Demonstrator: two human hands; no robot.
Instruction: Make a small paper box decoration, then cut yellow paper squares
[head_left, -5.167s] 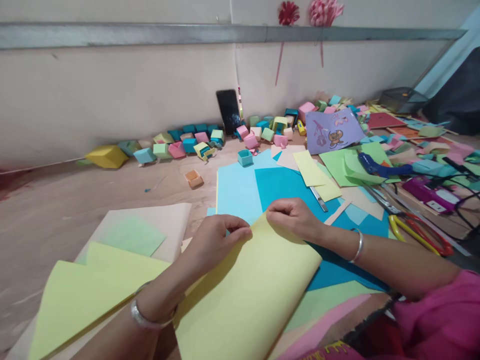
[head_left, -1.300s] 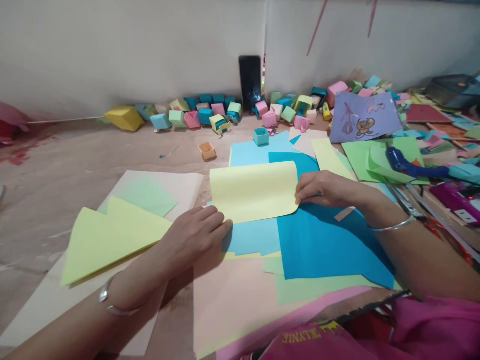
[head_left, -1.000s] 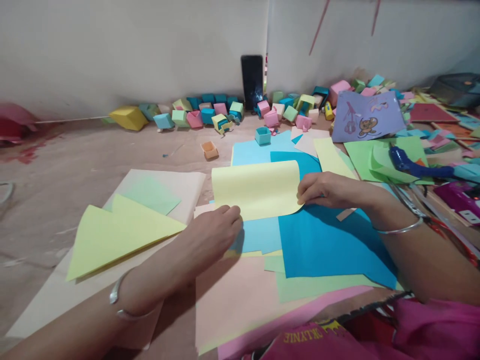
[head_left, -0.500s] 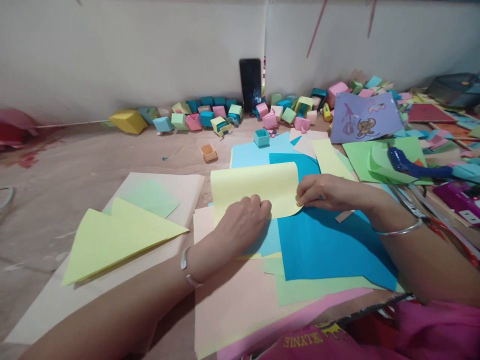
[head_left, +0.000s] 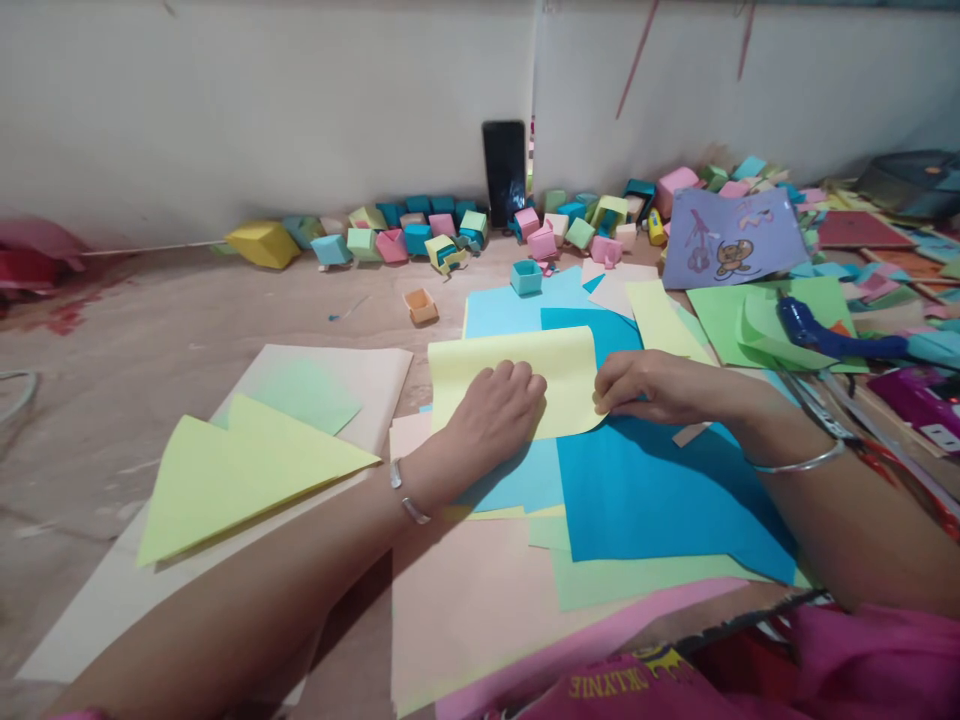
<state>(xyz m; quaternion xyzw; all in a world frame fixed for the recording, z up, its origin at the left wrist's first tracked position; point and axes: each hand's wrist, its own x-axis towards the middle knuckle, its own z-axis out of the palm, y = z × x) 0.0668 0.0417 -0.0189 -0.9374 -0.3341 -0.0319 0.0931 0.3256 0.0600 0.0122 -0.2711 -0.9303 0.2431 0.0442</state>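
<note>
A pale yellow sheet of paper (head_left: 457, 375) lies curled over on itself, its rounded fold along the far side. My left hand (head_left: 501, 405) rests on its near part with the fingers curled in; the fingertips are hidden under the knuckles. At the sheet's right near corner, my right hand (head_left: 630, 385) pinches the edge between thumb and fingers. Beneath are a dark blue sheet (head_left: 660, 500) and a light blue sheet (head_left: 517, 480). Left of my forearm lies a folded yellow paper (head_left: 240, 480) with two pointed peaks, on a pale sheet (head_left: 375, 385).
Small paper boxes (head_left: 418, 240) line the wall, with a phone (head_left: 505, 175) upright among them. An orange paper box (head_left: 420, 306) and a teal one (head_left: 526, 278) sit nearer. Rightward are a blue glue gun (head_left: 806, 325), scissors (head_left: 817, 405) and a purple drawing (head_left: 731, 240).
My left hand has slid slightly up and to the right over the yellow sheet. My right hand keeps its pinch at the corner, almost unmoved.
</note>
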